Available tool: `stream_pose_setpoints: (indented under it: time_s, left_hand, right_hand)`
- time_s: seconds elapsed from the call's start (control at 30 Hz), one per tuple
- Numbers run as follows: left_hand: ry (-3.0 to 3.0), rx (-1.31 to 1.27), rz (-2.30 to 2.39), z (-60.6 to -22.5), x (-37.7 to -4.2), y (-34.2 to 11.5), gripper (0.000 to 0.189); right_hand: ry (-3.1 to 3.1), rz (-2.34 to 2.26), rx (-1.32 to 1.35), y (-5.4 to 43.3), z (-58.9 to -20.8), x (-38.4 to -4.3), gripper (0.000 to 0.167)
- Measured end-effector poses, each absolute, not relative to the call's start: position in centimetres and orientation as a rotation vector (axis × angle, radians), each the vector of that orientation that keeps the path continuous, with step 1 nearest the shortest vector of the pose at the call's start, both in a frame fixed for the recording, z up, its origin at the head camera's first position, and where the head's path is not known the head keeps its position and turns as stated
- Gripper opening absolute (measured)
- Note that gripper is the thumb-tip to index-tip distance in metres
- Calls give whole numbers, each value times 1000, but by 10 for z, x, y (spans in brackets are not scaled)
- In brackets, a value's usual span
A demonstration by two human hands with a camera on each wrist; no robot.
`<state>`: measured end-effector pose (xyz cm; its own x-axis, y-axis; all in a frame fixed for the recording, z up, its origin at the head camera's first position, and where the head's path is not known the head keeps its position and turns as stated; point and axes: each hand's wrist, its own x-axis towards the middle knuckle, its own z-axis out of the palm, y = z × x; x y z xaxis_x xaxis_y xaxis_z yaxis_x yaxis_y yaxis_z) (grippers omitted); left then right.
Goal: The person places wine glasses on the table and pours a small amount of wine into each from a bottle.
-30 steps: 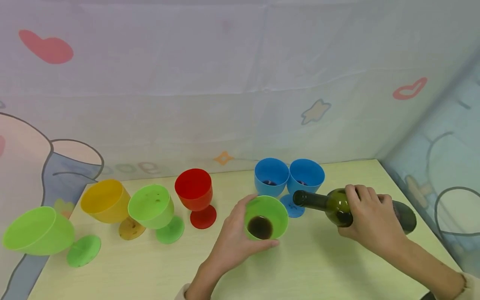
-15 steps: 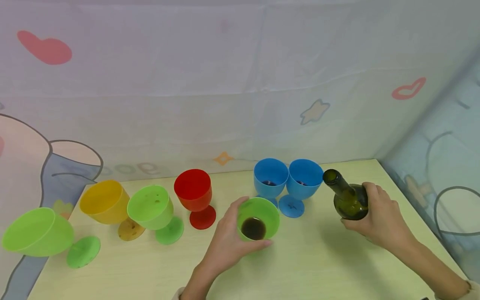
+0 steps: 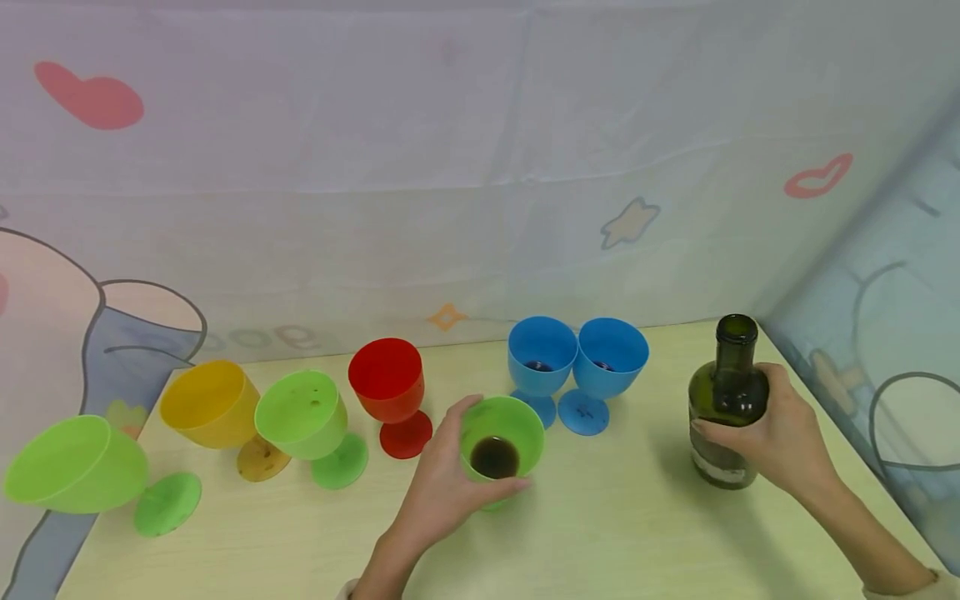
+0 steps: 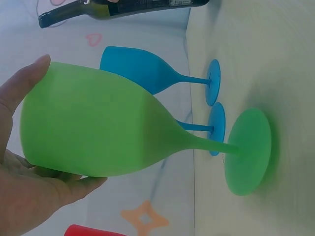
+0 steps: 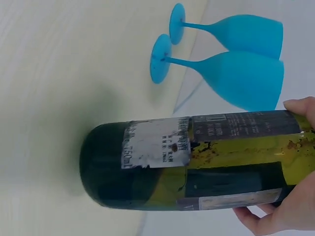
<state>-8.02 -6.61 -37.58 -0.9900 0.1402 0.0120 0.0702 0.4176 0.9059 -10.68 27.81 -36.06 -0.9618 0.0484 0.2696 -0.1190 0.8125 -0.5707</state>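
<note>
My left hand (image 3: 438,492) grips the bowl of a green plastic goblet (image 4: 93,123), with dark liquid (image 3: 494,457) in its bottom. The goblet's foot (image 4: 248,152) is close over the tabletop. At the right, my right hand (image 3: 795,446) holds a dark green glass wine bottle (image 3: 726,387) round its body, thumb in front. The bottle stands nearly upright, its uncorked mouth up. A torn white label (image 5: 156,143) shows near its base in the right wrist view. Behind and between the hands are two blue goblets (image 3: 542,346), side by side, with a little dark liquid in each.
A red goblet (image 3: 386,379), another green goblet (image 3: 302,414), a yellow goblet (image 3: 210,404) and a further green one (image 3: 78,462) line the left of the pale table (image 3: 300,550). A printed cloth backdrop (image 3: 480,167) rises behind the table.
The bottle has turned from lying nearly level, neck to the left, to upright, and has moved right and down. The green goblet in my left hand has shifted slightly left.
</note>
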Motion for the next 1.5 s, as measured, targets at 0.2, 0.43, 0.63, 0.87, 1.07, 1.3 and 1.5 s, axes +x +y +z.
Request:
stream_pose_setpoints:
  time_s: [0.2,0.43,0.63,0.87,1.07,1.3,1.5]
  left_hand:
    - [2604,199,1644,-377,-81,-69,91]
    - [2598,182,1654,-378,-84,-71,93]
    - [2591,176,1659,-380,-89,-71,92]
    - [2647,182,1643,-380,-94,-74,91]
    - [2664,186,1662,-381,-101,-76,93]
    - [2655,221,1718,-383,-109,-78,90]
    - [2652,183,1727,-383,-116,-77,90]
  right_hand:
    - [-2728,931,-45,282,-364,-107,81]
    - [-2667,986,-102,284,-367,-108,82]
    - [-2675,1041,-188,287,-369,-108,86]
    - [-2678,1077,-235,292,-371,-110,86]
    - [-2690,1110,-264,300,-373,-110,86]
    - [-2683,1129,-317,308,-376,-110,82]
    - [-2690,1103,-334,310,-376,-109,81]
